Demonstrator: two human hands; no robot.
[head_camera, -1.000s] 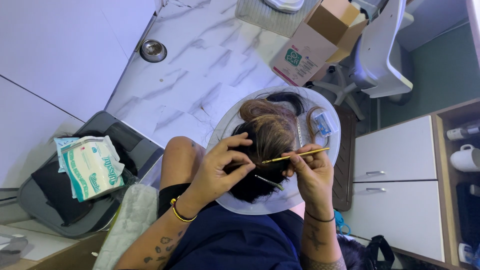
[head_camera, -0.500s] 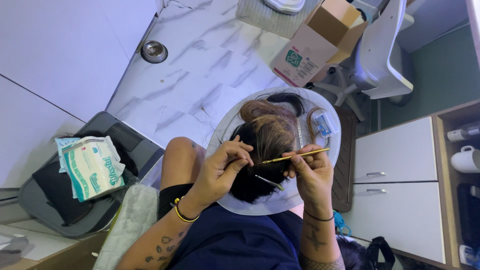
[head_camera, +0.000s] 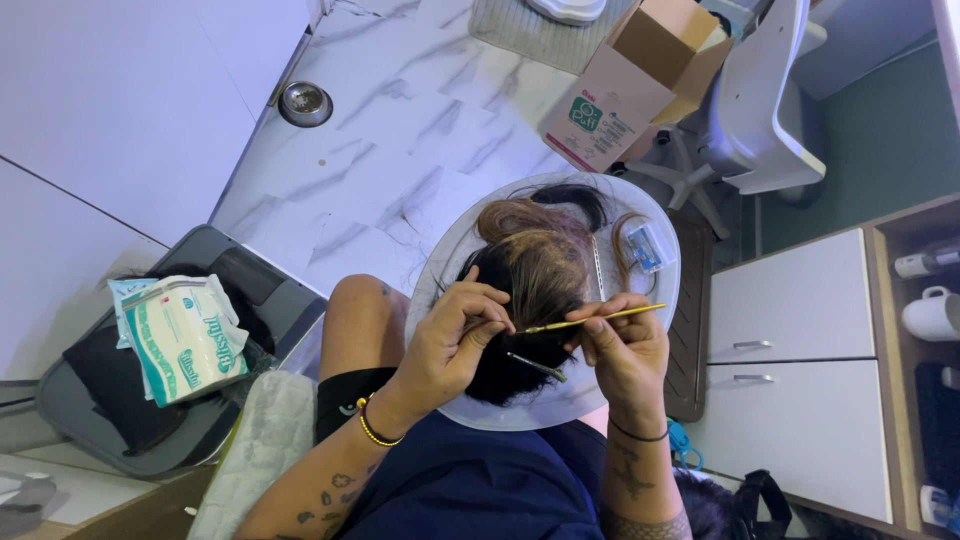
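A dark wig with light brown strands (head_camera: 535, 270) lies on a round white tray (head_camera: 450, 260) resting on my lap. My left hand (head_camera: 450, 345) pinches a strand of the dark hair near the wig's middle. My right hand (head_camera: 625, 350) holds a thin yellow comb (head_camera: 600, 318) lying sideways across the hair, its tip close to my left fingers. A dark hair clip (head_camera: 535, 366) sits in the hair just below the comb. A small blue case (head_camera: 647, 247) and a thin metal clip (head_camera: 597, 268) lie on the tray's right side.
An open cardboard box (head_camera: 630, 85) and a white chair (head_camera: 760, 110) stand on the marble floor ahead. White drawers (head_camera: 800, 370) are at the right, with a mug (head_camera: 930, 315) on a shelf. A grey bag (head_camera: 150, 400) with a wipes pack (head_camera: 180, 335) lies left.
My left fingers have shifted slightly on the strand beside the comb's tip. The right hand and comb stay almost still.
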